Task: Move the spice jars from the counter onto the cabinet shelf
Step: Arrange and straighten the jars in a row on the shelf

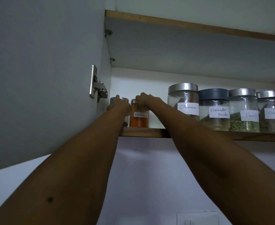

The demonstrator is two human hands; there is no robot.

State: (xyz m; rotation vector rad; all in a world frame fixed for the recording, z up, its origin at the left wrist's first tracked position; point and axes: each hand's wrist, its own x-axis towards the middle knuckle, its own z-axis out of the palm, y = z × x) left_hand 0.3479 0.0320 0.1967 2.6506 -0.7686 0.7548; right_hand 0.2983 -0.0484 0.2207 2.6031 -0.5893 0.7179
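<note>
"Cinnamon" on the large silver-lidded jar (183, 99), "Coriander Powder" on the dark-lidded jar (213, 105), blurry "Red chilli Powder" on the orange-powder jar (139, 120)

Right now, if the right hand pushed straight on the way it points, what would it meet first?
The right hand grips the orange spice jar; past it, probably the cabinet's white back wall, though depth is unclear.

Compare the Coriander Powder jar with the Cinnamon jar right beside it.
The Cinnamon jar has a silver lid; the Coriander Powder jar a dark grey one. The Cinnamon jar rises higher than the Coriander Powder jar. Both are clear, stand upright on the shelf and carry white handwritten labels.
</note>
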